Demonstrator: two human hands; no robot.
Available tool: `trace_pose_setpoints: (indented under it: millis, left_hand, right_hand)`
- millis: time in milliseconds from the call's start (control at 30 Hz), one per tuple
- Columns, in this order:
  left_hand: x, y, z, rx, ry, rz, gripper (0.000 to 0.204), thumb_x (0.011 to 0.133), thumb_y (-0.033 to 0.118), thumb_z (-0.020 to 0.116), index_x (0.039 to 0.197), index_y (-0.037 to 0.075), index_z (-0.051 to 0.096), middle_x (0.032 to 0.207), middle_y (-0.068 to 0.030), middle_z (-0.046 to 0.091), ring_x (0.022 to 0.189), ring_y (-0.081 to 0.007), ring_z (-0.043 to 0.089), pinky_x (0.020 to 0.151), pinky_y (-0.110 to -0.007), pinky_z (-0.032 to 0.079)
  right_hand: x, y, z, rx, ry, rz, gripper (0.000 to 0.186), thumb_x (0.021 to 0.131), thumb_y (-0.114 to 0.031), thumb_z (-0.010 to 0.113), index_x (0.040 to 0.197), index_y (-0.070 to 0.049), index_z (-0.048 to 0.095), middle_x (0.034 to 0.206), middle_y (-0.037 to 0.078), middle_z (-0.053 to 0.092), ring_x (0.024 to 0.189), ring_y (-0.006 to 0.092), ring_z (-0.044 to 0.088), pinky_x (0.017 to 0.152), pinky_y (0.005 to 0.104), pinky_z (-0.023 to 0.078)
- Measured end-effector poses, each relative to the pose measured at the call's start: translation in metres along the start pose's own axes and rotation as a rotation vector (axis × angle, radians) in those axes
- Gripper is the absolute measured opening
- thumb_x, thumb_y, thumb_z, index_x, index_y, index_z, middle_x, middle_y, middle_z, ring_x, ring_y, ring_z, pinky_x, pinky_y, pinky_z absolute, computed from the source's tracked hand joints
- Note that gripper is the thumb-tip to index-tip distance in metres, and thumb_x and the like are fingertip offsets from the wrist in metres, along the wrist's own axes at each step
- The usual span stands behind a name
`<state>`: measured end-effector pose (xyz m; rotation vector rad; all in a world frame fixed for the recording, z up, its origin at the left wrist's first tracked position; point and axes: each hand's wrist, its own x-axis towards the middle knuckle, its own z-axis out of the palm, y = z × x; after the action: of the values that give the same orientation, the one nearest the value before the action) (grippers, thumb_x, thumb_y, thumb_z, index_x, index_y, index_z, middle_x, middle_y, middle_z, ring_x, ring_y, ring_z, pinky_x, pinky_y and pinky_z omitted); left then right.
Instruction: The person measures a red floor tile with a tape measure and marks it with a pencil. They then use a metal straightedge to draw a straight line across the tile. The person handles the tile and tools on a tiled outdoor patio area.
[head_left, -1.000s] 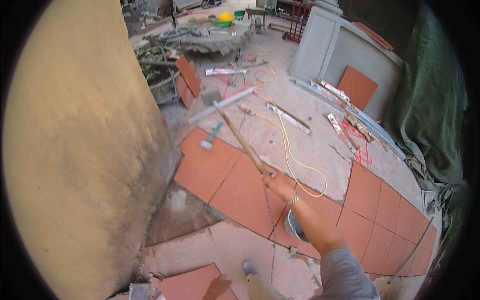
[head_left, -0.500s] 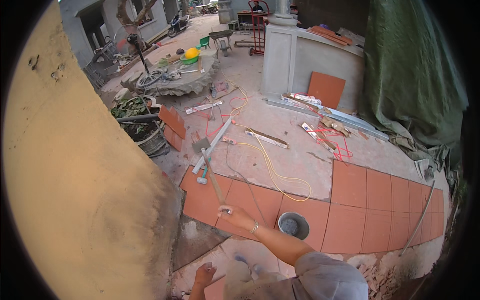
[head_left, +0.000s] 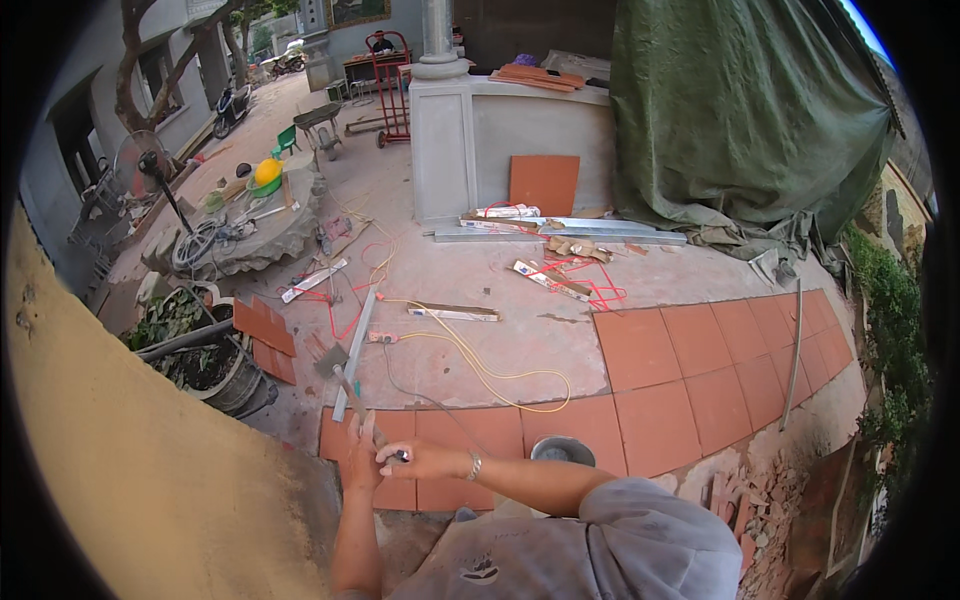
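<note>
My right hand (head_left: 408, 460) is wrapped round the wooden handle of a hoe (head_left: 350, 388), close to its end. My left hand (head_left: 360, 458) is closed on the handle just left of the right one. The hoe's flat grey metal blade points away from me, held over the ground beside a long metal straightedge (head_left: 355, 350). Below my hands lie red square floor tiles (head_left: 458, 430). A grey bucket (head_left: 563, 450) sits by my right forearm, partly hidden by it.
A yellow wall (head_left: 150, 430) rises close on my left. Yellow cable (head_left: 470, 362) loops over the concrete. A plant pot (head_left: 235, 385), leaning tiles (head_left: 265, 335) and a stone slab (head_left: 265, 245) stand left. Broken rubble (head_left: 770, 510) lies right; a pole (head_left: 795, 355) crosses the tiles.
My left hand has come up from low beside my body onto the hoe's handle. My right hand still grips it. The view has turned to the right.
</note>
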<state>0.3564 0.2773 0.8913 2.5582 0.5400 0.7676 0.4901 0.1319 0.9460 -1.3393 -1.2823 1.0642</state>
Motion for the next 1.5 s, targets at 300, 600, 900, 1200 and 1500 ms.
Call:
trace_pose_setpoints:
  millis: [300,600,900,1200,1500]
  left_hand:
    - [0.198,-0.026,-0.009,-0.327,-0.494,0.083,0.022,0.08,0.019,0.085,0.088,0.006,0.068,0.085,-0.0089,0.069,0.083,-0.0289,0.068,0.074,-0.041,0.052]
    - [0.506,-0.076,0.021,-0.543,-0.036,-0.148,0.027,0.084,0.016,0.084,0.09,0.008,0.058,0.086,0.0006,0.06,0.08,-0.0114,0.058,0.073,-0.03,0.049]
    - [0.828,-0.062,-0.02,-0.183,0.854,-0.217,0.037,0.096,0.037,0.076,0.096,0.003,0.061,0.086,0.0015,0.057,0.077,-0.0105,0.051,0.072,-0.026,0.044]
    - [1.041,0.042,-0.034,-0.491,0.995,0.014,0.059,0.098,0.043,0.071,0.124,-0.009,0.061,0.109,-0.0124,0.066,0.104,-0.023,0.068,0.093,-0.035,0.055]
    - [1.299,0.056,0.123,-0.731,0.851,0.212,0.047,0.101,0.037,0.066,0.118,-0.005,0.055,0.104,-0.0163,0.068,0.09,-0.0223,0.069,0.08,-0.034,0.059]
  right_hand:
    - [-0.043,0.011,-0.192,0.0,0.302,0.304,0.054,0.097,-0.043,0.07,0.134,-0.004,0.064,0.109,0.012,0.072,0.096,0.0175,0.068,0.085,0.0323,0.053]
    - [-0.189,0.266,-0.422,-0.148,0.543,1.136,0.041,0.09,-0.046,0.072,0.094,-0.005,0.075,0.082,0.005,0.074,0.058,0.0142,0.06,0.049,0.0304,0.05]
    - [-0.218,0.326,-0.679,-0.055,0.929,1.349,0.035,0.089,-0.034,0.069,0.093,0.001,0.073,0.08,0.013,0.076,0.06,0.0213,0.068,0.058,0.0372,0.054]
    - [-0.093,0.332,-0.825,0.05,1.157,1.033,0.025,0.089,-0.024,0.07,0.077,-0.003,0.068,0.065,0.007,0.067,0.048,0.0137,0.054,0.043,0.0338,0.042]
    - [-0.036,0.389,-0.923,0.036,1.031,1.218,0.021,0.088,-0.023,0.068,0.083,-0.003,0.068,0.065,0.007,0.067,0.044,0.0145,0.053,0.041,0.0343,0.042]
